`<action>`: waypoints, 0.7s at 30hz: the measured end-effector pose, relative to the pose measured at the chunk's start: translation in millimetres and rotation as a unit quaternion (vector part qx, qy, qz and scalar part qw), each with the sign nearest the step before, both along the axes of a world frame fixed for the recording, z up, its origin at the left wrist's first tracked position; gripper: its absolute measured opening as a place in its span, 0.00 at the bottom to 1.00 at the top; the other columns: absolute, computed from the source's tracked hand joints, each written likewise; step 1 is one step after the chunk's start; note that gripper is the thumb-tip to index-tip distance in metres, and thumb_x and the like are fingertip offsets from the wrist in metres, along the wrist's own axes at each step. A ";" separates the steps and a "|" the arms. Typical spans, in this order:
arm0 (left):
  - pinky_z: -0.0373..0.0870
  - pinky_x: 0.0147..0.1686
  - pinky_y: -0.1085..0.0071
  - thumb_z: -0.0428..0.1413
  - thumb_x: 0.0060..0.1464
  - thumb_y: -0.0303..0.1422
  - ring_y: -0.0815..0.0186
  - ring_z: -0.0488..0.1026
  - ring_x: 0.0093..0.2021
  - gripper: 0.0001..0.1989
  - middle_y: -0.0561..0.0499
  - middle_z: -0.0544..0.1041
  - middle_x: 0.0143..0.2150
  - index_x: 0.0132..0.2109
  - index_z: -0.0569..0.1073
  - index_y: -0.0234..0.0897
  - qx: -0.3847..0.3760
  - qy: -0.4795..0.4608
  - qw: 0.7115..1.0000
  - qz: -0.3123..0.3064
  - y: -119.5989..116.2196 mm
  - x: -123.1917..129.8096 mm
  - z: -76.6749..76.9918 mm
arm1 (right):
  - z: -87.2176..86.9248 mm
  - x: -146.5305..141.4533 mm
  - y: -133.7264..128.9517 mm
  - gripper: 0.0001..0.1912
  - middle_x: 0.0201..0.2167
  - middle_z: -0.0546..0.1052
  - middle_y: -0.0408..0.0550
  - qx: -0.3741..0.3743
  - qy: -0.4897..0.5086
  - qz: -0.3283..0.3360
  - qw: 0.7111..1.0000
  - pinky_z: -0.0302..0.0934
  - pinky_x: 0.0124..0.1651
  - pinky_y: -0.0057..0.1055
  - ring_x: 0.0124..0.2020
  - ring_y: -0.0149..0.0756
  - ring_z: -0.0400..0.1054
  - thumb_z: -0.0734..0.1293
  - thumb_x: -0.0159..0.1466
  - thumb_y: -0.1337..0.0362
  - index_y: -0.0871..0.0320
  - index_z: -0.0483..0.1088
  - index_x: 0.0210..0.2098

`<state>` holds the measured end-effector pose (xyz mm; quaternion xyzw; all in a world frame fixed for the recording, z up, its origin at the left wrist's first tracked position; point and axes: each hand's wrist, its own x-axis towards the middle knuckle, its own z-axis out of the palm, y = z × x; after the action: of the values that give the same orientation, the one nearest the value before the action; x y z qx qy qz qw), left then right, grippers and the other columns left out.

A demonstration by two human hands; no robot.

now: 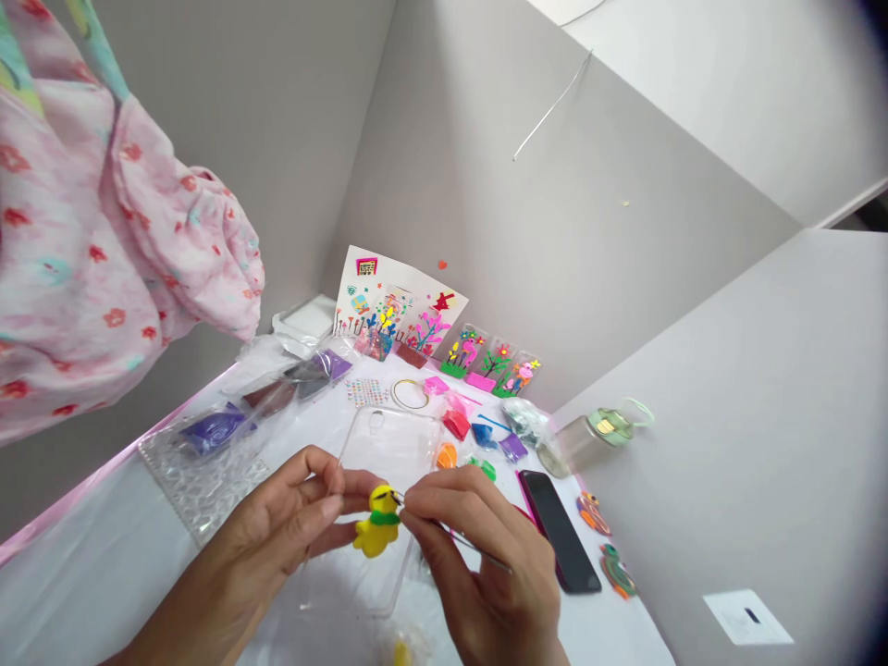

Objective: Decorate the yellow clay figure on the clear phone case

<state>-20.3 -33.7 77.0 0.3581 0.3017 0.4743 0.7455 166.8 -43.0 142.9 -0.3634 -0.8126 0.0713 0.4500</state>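
A small yellow clay figure (376,538) with a green band round its neck and dark marks on its head is held up in front of me. My left hand (277,527) grips it from the left, the fingers partly behind it. My right hand (486,555) pinches a thin metal tool (478,548), its tip close to the figure's head; whether it touches I cannot tell. Below both hands lies a clear phone case (357,442) on the white tabletop, partly hidden by them.
Coloured clay packets, among them a red one (456,425), lie behind the case. A black phone (559,532) and a bottle (589,439) are at the right. Bagged clay (215,430) lies left. Decorated clear cases (496,363) lean on the wall; pink floral cloth (139,240) hangs upper left.
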 end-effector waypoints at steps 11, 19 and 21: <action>0.71 0.55 0.63 0.59 0.63 0.45 0.56 0.73 0.58 0.10 0.54 0.79 0.50 0.39 0.70 0.46 -0.012 -0.003 1.000 0.001 -0.2 0.4 -0.7 | -0.2 5.0 3.0 0.08 0.32 0.79 0.43 -0.090 0.113 0.014 0.989 0.68 0.38 0.29 0.35 0.33 0.74 0.70 0.66 0.74 0.54 0.77 0.39; 0.72 0.53 0.70 0.59 0.63 0.43 0.60 0.71 0.59 0.07 0.56 0.78 0.49 0.40 0.72 0.48 -0.024 0.006 1.000 0.004 1.8 0.0 -8.3 | 4.0 16.0 -3.2 0.14 0.41 0.79 0.44 -0.071 0.074 -0.123 0.987 0.66 0.42 0.27 0.44 0.33 0.73 0.56 0.76 0.65 0.51 0.73 0.43; 0.72 0.54 0.69 0.58 0.64 0.43 0.60 0.71 0.59 0.07 0.56 0.78 0.50 0.40 0.71 0.48 -0.025 0.007 1.000 0.002 2.1 -0.3 -8.2 | 0.9 15.4 -3.9 0.14 0.37 0.78 0.43 -0.076 0.050 -0.125 0.988 0.65 0.39 0.26 0.38 0.31 0.73 0.55 0.75 0.67 0.51 0.72 0.46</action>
<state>-20.6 -31.6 68.8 0.3422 0.3198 0.4651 0.7512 182.2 -46.9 143.7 -0.4913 -0.7294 0.0936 0.4667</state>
